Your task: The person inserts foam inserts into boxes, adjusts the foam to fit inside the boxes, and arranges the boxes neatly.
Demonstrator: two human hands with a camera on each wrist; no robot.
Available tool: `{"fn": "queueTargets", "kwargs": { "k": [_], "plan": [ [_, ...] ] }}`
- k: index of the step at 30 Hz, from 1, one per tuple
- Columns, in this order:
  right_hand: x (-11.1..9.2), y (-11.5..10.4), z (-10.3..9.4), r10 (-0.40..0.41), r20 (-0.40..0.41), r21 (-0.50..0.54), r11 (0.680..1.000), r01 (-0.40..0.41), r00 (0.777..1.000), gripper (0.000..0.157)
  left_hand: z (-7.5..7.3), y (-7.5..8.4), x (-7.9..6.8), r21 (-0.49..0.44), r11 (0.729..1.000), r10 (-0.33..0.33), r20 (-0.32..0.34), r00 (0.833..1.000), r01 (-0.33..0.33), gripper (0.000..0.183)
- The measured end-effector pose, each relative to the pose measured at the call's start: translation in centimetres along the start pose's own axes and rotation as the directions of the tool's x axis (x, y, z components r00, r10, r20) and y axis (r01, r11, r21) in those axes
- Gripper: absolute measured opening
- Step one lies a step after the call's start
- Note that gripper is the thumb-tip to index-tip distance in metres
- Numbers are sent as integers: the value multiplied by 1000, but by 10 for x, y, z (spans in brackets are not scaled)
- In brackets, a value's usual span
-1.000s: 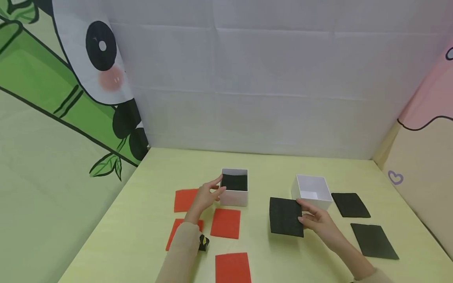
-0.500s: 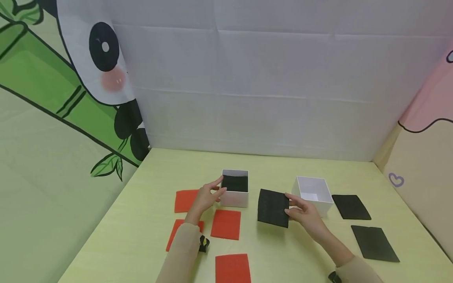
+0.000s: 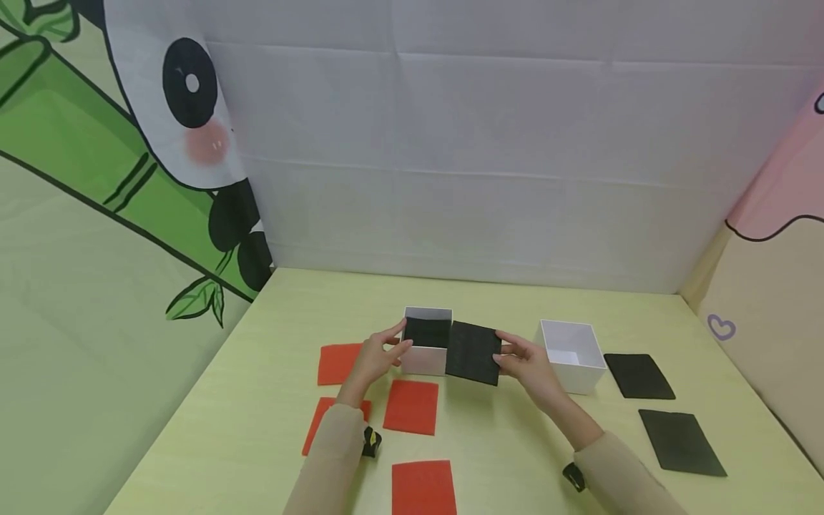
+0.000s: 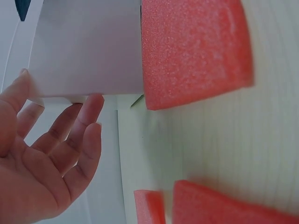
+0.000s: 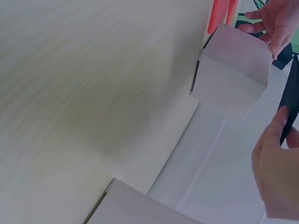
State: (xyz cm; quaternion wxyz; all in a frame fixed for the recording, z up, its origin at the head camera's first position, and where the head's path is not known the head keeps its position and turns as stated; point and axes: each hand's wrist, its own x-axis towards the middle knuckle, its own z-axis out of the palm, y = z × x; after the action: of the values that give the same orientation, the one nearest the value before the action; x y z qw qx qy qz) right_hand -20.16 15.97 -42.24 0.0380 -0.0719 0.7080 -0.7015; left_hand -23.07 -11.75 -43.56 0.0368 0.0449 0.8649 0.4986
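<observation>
My right hand (image 3: 524, 361) pinches the right edge of a square black foam sheet (image 3: 473, 352) between thumb and fingers. Held in the air, the sheet tilts and its left edge overlaps the right front corner of the left white box (image 3: 425, 361). Inside that box, another black foam sheet (image 3: 426, 332) shows below the rim. My left hand (image 3: 376, 361) holds the box at its left side, fingertips at the rim and wall. In the left wrist view the thumb and fingers (image 4: 96, 101) of this hand meet the box wall (image 4: 88, 51).
A second white box (image 3: 569, 357) with a bare inside stands to the right. Two black foam sheets (image 3: 639, 375) lie beyond it. Several red foam sheets (image 3: 410, 406) are spread on the pale table (image 3: 244, 429) around my left forearm. A cloth wall (image 3: 483, 143) closes off the back.
My right hand has carried the black foam sheet left and away from me, from in front of the right box to the left box's corner. My left hand stays at the left box.
</observation>
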Motion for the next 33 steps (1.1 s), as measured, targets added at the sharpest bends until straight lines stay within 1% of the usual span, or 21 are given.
{"fn": "queueTargets", "kwargs": {
  "k": [3,10,13,18,24,33],
  "plan": [
    [8,-2,6,3,-7,2,1000,-3,1000,49,0,0,1,-2,1000,4,1,1000,-4,56],
    [24,-8,19,23,-18,42,999,-22,1000,48,1,-2,0,-13,1000,10,2,1000,-10,56],
    [31,-11,25,15,-33,55,998,-13,999,48,2,-2,0,-14,1000,16,3,1000,-16,56],
    [44,-14,35,-3,-79,78,997,9,997,48,2,-3,2,-20,1000,2,-1,1000,-2,55],
    [57,-15,45,-28,-110,28,999,31,994,48,2,-3,2,-23,1000,-5,7,1000,6,56],
    [70,-14,58,-70,-140,-69,996,61,988,51,1,-2,2,-28,999,-19,8,1000,19,57]
  ]
}}
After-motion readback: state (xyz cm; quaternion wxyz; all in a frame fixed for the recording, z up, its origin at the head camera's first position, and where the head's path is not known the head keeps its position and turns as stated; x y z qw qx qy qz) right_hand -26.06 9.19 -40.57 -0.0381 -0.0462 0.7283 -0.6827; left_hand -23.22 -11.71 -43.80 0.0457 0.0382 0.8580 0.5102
